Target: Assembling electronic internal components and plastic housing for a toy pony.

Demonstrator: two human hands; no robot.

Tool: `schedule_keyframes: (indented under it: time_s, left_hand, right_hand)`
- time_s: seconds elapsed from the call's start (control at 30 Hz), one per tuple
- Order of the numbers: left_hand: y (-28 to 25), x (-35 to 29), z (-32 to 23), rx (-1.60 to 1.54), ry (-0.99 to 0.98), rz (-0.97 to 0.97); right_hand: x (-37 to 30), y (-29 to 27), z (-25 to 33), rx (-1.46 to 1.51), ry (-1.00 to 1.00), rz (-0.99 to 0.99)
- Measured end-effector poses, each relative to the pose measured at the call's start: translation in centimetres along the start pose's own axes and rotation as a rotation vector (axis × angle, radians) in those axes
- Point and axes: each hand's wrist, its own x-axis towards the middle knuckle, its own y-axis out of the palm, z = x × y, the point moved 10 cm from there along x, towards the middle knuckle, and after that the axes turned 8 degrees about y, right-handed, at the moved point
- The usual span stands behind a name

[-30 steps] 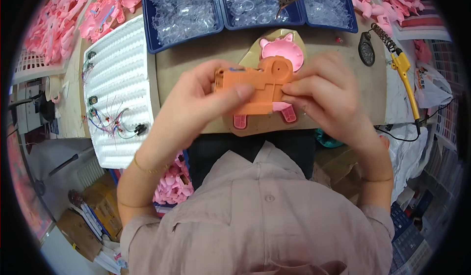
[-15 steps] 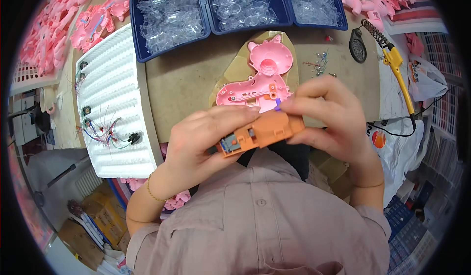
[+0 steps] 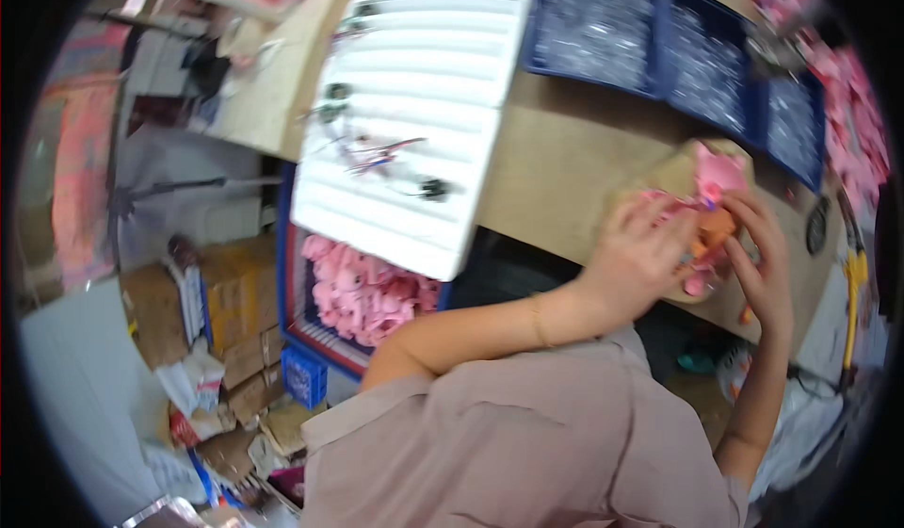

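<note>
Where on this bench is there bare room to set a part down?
The brown bench top is bare between the white ribbed tray, the blue bins and the left hand. It is crowded by both hands, where the right hand and the pink and orange toy sit.

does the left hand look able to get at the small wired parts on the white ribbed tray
Probably yes. The left hand is busy on the orange part, but the white ribbed tray lies just to its left, with bare brown table between and nothing covering the wired parts.
</note>
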Motion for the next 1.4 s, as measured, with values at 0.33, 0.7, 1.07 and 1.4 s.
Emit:
schedule_keyframes:
  time_s: [0.33, 0.7, 1.07, 1.4]
  left_hand:
    - [-19.7, -6.0, 12.1, 0.214, -0.731, 0.011]
    - [-19.6, -10.6, 19.3, -0.562, -0.912, -0.337]
    - [-20.8, -4.8, 16.0, -0.845, -0.549, -0.353]
    - [-25.2, -4.6, 14.4, -1.392, -0.415, -0.504]
  right_hand:
    - [-4.6, -3.7, -1.9, 0.144, 0.215, -0.285]
    - [0.4, 6.0, 15.8, 0.091, -0.379, 0.017]
    - [8.9, 14.0, 22.1, 0.324, -0.442, 0.077]
    - [8.4, 16.6, 22.0, -0.164, -0.466, 0.003]
